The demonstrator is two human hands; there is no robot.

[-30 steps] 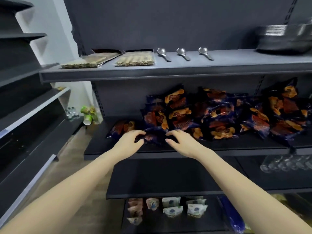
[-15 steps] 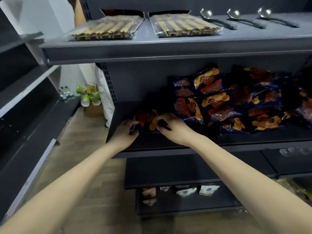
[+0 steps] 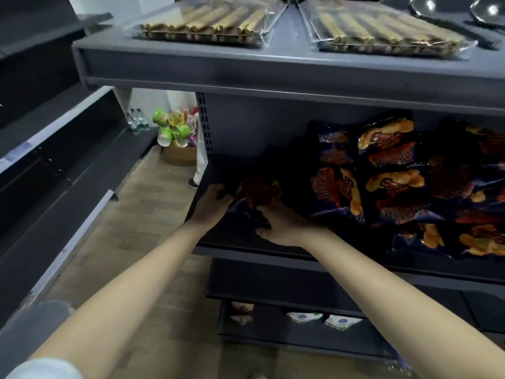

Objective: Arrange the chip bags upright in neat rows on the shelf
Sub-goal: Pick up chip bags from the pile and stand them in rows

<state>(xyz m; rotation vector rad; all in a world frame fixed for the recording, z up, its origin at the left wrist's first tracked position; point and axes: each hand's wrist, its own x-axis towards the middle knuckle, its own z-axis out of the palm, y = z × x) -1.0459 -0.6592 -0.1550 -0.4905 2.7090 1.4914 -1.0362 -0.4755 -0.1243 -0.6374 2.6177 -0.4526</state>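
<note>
Landmark: the chip bag (image 3: 255, 196) in hand. Its print sits in shadow; we cannot read it. Left hand (image 3: 211, 205) at its left end: fingertips lost behind the foil. Right hand (image 3: 284, 224) at its near edge: fingertips tucked under, unseen. Right of it, the pile of chip bags (image 3: 396, 181) runs off the frame edge; we cannot count them. Above it, stick packs (image 3: 207, 23) and spoons (image 3: 426, 6) are cropped by the top edge. Below it, small packets (image 3: 338, 321) lie half hidden under a shelf (image 3: 273, 285), labels too small. Left of it, a shoe (image 3: 193, 183) shows past the upright (image 3: 203, 127); the wearer is hidden.
</note>
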